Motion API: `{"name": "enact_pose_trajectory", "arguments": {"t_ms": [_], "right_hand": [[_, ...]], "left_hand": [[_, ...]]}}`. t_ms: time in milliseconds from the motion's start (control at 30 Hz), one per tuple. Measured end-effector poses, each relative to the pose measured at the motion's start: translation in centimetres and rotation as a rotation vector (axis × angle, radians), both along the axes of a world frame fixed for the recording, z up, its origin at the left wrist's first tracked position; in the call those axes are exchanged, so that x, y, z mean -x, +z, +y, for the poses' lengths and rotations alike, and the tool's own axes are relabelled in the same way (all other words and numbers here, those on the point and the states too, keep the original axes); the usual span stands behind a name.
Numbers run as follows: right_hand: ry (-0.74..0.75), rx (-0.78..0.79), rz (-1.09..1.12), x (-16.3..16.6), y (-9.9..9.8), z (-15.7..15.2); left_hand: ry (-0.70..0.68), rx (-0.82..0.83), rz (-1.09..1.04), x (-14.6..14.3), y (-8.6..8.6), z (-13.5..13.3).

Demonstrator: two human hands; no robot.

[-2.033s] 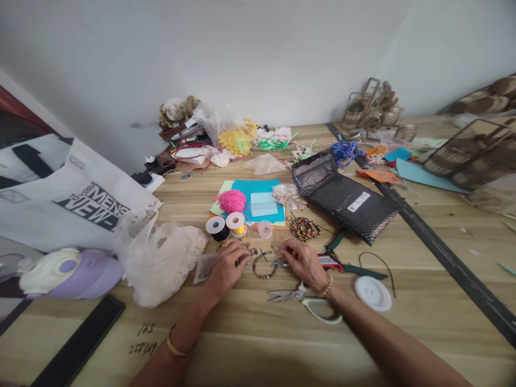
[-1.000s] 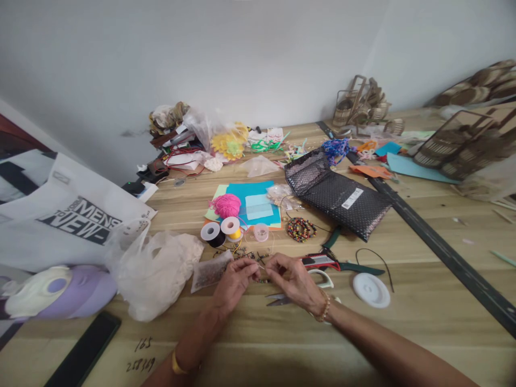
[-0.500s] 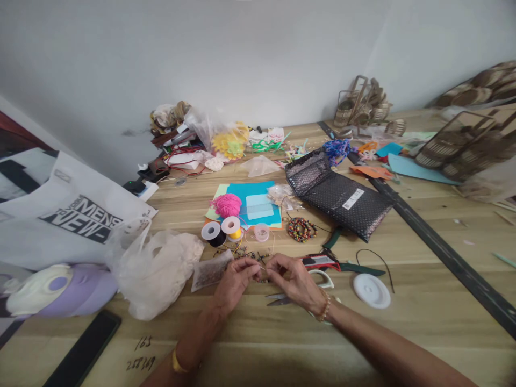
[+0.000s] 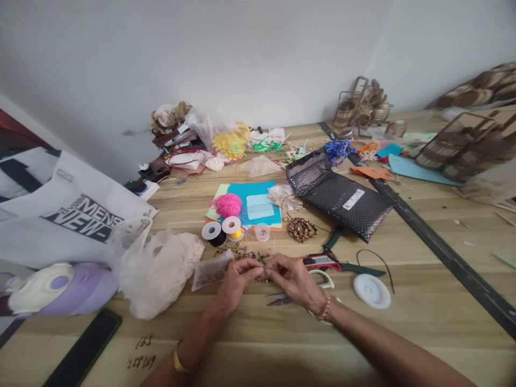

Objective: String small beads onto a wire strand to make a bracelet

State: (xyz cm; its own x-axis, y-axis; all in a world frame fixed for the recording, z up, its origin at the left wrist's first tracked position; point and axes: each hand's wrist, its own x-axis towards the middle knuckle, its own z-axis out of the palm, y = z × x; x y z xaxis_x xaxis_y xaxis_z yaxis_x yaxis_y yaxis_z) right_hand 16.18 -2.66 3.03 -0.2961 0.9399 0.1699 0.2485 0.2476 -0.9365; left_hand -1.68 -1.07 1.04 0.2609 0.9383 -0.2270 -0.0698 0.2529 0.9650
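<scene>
My left hand (image 4: 242,278) and my right hand (image 4: 292,280) meet fingertip to fingertip above the table, both closed in a pinch. What lies between the fingers is too small to make out. Loose small beads (image 4: 245,251) are scattered just behind the fingertips. Beside my left hand lies a clear bag of beads (image 4: 212,270). Scissors (image 4: 278,299) with pale handles rest partly under my right hand and wrist. A red-and-black cutter (image 4: 321,262) and green-handled pliers (image 4: 363,269) are to its right. A coil of multicoloured beads (image 4: 302,230) sits farther back.
Behind the beads stand a black thread spool (image 4: 213,234), a yellow thread spool (image 4: 231,229) and pink yarn (image 4: 227,205). A black bubble mailer (image 4: 346,199) and a white round lid (image 4: 371,291) lie right. At left are a plastic bag (image 4: 161,274) and a phone (image 4: 83,349).
My left hand has shifted slightly right, so the fingertips of both hands are closer together. My right hand has barely moved.
</scene>
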Motion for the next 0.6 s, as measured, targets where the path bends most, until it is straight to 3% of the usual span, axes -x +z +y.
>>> {"name": "enact_pose_trajectory", "arguments": {"t_ms": [267, 600], "right_hand": [[-0.03, -0.01, -0.019, 0.1, -0.6, 0.2], [-0.014, 0.007, -0.018, 0.0, -0.7, 0.2]], "left_hand": [[0.07, -0.193, 0.265, -0.3, 1.4, -0.5], [0.023, -0.458, 0.455, -0.3, 1.9, -0.9]]}}
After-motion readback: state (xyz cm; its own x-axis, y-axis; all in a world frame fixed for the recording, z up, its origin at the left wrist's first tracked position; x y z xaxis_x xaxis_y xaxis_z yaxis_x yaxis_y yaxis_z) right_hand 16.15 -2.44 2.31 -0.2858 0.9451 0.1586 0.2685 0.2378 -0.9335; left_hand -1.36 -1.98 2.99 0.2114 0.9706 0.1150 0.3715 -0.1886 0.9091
